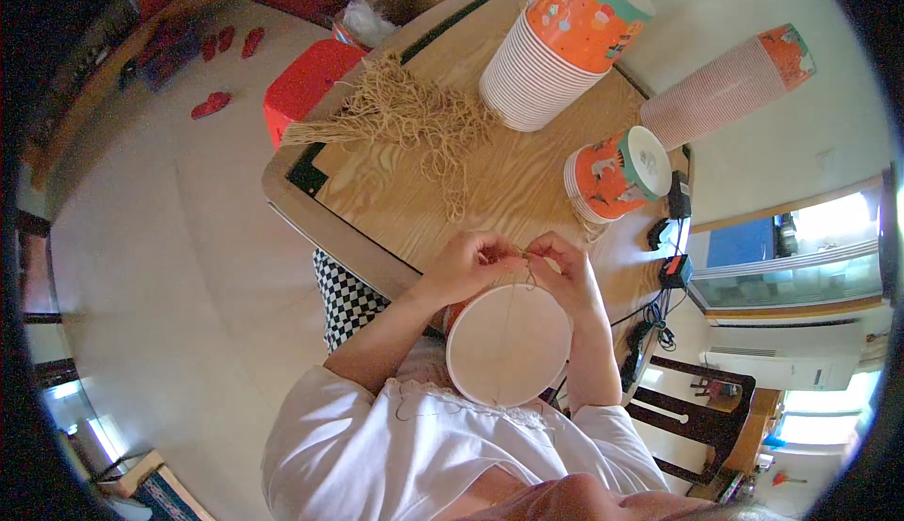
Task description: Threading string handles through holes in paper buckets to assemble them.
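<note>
While the left hand (471, 267) and right hand (565, 271) meet, fingertips pinched on a thin brown string (530, 278), a paper bucket (509, 347) sits between them and the torso (443, 427), its white round end facing up. Tangled twine (414, 111) lies beyond on the wooden table (377, 203).

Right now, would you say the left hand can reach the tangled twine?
Likely yes: only bare tabletop seems to lie between the left hand and the tangled twine, though that hand is busy with a strand.

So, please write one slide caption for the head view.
Left hand and right hand hold thin string beside a white-topped tub; tangled strings lie beyond.
</note>
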A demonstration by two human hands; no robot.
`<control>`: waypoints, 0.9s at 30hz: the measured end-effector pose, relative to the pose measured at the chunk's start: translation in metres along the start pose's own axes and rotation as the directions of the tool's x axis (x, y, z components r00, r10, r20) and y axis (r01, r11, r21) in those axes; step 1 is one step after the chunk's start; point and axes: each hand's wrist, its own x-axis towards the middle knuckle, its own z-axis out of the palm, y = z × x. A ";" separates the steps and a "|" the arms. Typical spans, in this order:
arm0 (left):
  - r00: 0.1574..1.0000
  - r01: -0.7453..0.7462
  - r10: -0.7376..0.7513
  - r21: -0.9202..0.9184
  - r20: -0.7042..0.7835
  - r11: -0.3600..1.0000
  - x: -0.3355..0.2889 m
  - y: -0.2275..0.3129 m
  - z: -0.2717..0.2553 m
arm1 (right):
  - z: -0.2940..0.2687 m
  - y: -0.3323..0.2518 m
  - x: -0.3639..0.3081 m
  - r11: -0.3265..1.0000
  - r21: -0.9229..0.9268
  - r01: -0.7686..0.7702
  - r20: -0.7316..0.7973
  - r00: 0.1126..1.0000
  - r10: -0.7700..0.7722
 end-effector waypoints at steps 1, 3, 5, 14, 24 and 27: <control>1.000 -0.001 0.001 -0.001 0.000 1.000 0.001 -0.001 0.001 | 0.001 -0.002 0.000 0.999 0.028 -0.032 0.000 0.999 0.032; 0.999 -0.033 0.033 0.019 0.004 0.999 0.002 -0.005 0.004 | 0.001 -0.004 0.000 0.996 0.056 -0.063 0.000 0.998 0.063; 0.999 -0.034 0.035 0.024 -0.010 0.999 0.001 -0.007 0.004 | 0.002 -0.004 0.001 0.999 0.016 -0.050 0.000 0.999 0.050; 0.992 0.016 -0.038 -0.179 -0.117 0.984 -0.004 -0.009 -0.004 | -0.004 -0.004 -0.005 0.996 0.014 -0.085 0.035 0.996 0.084; 0.997 -0.030 0.027 0.039 0.074 0.999 0.004 -0.003 -0.007 | 0.000 0.007 -0.010 0.975 0.162 -0.151 0.088 0.986 0.138; 0.996 -0.007 0.001 0.066 0.095 0.998 0.007 -0.010 -0.006 | 0.000 0.004 -0.011 0.941 0.206 -0.267 0.083 0.963 0.255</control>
